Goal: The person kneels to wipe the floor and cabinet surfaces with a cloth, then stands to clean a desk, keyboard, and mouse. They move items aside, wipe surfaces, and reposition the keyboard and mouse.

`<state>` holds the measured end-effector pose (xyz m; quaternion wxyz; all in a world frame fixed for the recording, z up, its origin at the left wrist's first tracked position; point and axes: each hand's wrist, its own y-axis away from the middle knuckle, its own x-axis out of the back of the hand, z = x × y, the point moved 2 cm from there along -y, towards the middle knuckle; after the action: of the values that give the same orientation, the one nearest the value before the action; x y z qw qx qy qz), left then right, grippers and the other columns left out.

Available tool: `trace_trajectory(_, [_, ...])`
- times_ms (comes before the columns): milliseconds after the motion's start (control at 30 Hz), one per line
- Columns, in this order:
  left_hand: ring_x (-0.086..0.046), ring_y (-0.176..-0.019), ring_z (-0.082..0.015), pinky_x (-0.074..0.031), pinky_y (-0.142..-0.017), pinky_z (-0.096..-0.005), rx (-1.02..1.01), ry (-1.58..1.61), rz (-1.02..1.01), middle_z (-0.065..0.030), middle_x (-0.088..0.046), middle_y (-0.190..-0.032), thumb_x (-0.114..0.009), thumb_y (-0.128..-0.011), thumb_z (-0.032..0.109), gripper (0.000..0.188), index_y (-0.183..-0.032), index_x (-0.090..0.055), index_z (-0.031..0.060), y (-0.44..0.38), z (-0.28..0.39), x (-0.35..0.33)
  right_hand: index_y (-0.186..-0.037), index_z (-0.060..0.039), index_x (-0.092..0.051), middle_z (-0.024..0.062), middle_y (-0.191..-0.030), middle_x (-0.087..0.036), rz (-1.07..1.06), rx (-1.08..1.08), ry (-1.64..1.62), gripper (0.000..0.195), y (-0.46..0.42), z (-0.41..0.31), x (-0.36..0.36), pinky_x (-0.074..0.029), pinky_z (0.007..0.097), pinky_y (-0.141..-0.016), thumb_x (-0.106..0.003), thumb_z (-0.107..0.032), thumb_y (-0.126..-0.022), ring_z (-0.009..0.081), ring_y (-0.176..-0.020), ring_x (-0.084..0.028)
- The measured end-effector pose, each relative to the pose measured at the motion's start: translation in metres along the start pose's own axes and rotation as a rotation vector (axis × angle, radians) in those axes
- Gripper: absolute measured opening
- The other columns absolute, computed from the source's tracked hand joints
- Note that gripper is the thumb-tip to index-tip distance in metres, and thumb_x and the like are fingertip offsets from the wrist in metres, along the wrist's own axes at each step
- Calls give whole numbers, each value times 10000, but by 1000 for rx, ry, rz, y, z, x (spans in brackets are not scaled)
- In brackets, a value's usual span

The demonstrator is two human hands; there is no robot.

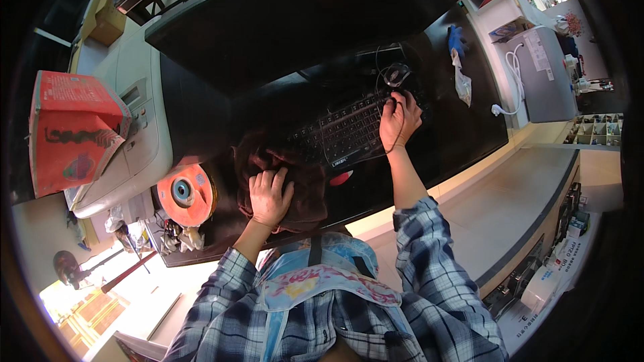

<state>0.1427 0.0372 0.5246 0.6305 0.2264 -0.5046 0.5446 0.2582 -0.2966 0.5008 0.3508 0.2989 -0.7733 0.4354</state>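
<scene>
A black keyboard lies slantwise on the dark desk. My right hand has its fingers curled around the keyboard's right part, and a thin black cable runs over the hand and wrist. Just beyond those fingers is a dark computer mouse with its cord looped. My left hand rests palm down, fingers apart, on a crumpled dark brown cloth at the desk's near edge. Between cloth and keyboard sits a small red and white object. What lies beneath both palms is hidden.
A large black monitor stands behind the keyboard. On the left are a printer, a red folded carton and an orange spool. A blue glove and clear plastic bag lie right, near a grey box-shaped appliance.
</scene>
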Motion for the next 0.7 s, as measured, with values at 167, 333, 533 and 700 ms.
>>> trace_trajectory(167, [-593, -878, -295, -445, -805, -420, -14, 78, 108, -102, -609, -979, -736, -770, 159, 334, -1078, -643, 72, 5, -5, 4, -951, -58, -706, 116, -768, -697, -240, 42, -464, 116, -56, 13, 29, -515, 323, -680, -660, -161, -925, 272, -718, -684])
trace_trajectory(333, [-599, -905, -298, -449, -821, -420, -7, 102, 137, -109, -622, -1014, -726, -770, 136, 331, -1079, -630, 64, 4, -3, 1, -947, 4, -679, 56, -704, -655, -283, -131, -571, 198, -168, 78, 39, -453, 276, -589, -660, -193, -954, 111, -645, -606])
trace_trajectory(533, [-608, -958, -329, -467, -863, -421, 34, 242, 147, -130, -629, -1063, -669, -813, 41, 294, -1102, -613, 37, 9, -11, 6, -1158, -68, -644, 188, -1118, -697, -495, -6, 227, 459, -137, 144, 74, -533, 450, -887, -802, -276, -781, 367, -1008, -669])
trace_trajectory(700, [-588, -1002, -168, -468, -925, -299, 567, 913, 206, -91, -638, -1079, -539, -990, 22, 168, -1150, -581, -9, 37, -10, 26, -1317, -121, -553, 187, -1199, -611, -574, 17, 393, 600, -20, 122, 121, -501, 519, -931, -768, -134, -757, 423, -1097, -586])
